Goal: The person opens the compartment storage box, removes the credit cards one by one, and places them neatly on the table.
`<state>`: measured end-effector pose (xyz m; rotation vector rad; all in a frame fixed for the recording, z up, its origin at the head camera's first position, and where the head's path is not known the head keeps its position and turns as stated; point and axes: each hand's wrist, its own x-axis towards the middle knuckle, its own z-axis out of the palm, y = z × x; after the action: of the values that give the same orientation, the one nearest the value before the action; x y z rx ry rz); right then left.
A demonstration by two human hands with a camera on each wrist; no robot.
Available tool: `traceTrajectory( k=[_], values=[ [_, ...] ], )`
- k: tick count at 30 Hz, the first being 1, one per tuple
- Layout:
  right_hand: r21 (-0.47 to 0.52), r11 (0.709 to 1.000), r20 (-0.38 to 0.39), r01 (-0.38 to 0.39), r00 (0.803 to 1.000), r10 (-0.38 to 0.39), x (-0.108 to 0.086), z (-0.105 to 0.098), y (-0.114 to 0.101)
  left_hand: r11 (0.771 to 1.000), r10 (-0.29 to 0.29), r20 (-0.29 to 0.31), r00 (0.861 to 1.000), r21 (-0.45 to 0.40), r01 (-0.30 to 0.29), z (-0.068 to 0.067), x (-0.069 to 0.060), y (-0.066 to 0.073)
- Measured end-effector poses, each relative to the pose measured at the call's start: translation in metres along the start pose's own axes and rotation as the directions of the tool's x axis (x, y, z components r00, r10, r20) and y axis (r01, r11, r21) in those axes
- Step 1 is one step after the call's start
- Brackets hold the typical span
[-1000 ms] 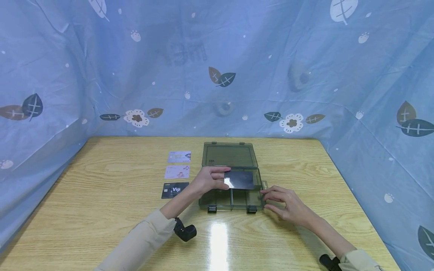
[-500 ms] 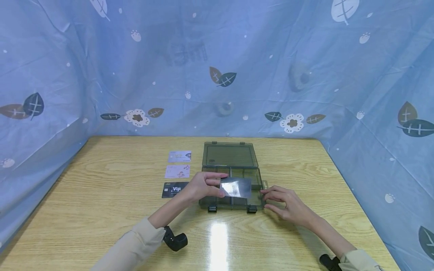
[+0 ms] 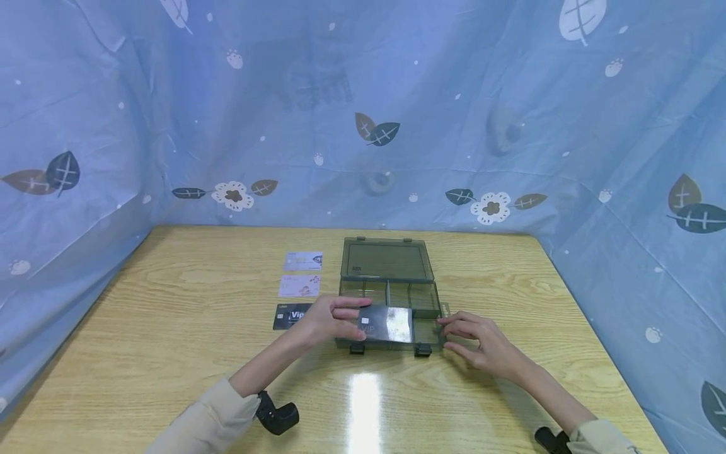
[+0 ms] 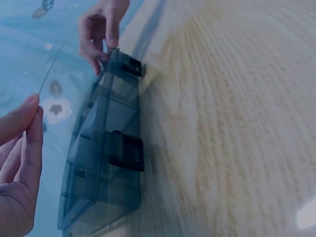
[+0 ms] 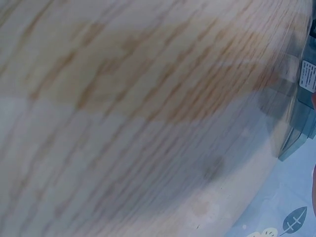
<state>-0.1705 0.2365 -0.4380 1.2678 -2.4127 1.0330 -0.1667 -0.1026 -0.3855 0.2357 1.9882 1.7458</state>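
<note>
My left hand point(image 3: 323, 325) pinches one end of a dark, glossy card point(image 3: 386, 324) marked VIP between thumb and fingers. It is held above the front of a clear dark-green plastic compartment box point(image 3: 374, 290). The left wrist view shows the card edge-on as a thin line, apart from the box point(image 4: 111, 163). My right hand point(image 3: 476, 340) is at the box's right side, its bent fingers and thumb gripping the edge there. The box's lid point(image 3: 388, 260) is laid back behind it, and two black latches point(image 3: 423, 350) stick out in front.
To the left of the box, a silver card point(image 3: 303, 260), a pink card point(image 3: 299, 285) and a black Vip card point(image 3: 290, 315) lie in a column on the wooden table point(image 3: 198, 328). A blue patterned cloth point(image 3: 317, 113) hangs behind and at both sides.
My left hand has drawn the dark card from the back of the box toward its front left, and the card's printing has come into view. My right hand has stayed at the box's side.
</note>
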Motion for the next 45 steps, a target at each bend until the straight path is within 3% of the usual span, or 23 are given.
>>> traceTrajectory(
  k=[10, 20, 27, 45],
  values=[
    [0.002, 1.0, -0.01, 0.024, 1.0, -0.024, 0.0, 0.0, 0.002, 0.999, -0.003, -0.001, 1.0, 0.037, 0.003, -0.005, -0.016, -0.007],
    [-0.022, 1.0, 0.02, -0.009, 1.0, 0.009, 0.0, 0.0, 0.003, 0.998, -0.012, -0.026, 1.0, 0.065, 0.014, -0.01, -0.035, -0.015],
    [-0.013, 1.0, -0.005, 0.013, 1.0, -0.013, 0.001, -0.001, -0.001, 1.0, -0.015, -0.009, 1.0, -0.014, 0.015, -0.012, -0.049, -0.019],
    [-0.043, 0.999, 0.022, -0.023, 0.999, 0.024, -0.001, -0.002, 0.0, 0.999, 0.03, -0.013, 0.999, -0.023, -0.03, -0.027, -0.077, -0.025]
  ],
)
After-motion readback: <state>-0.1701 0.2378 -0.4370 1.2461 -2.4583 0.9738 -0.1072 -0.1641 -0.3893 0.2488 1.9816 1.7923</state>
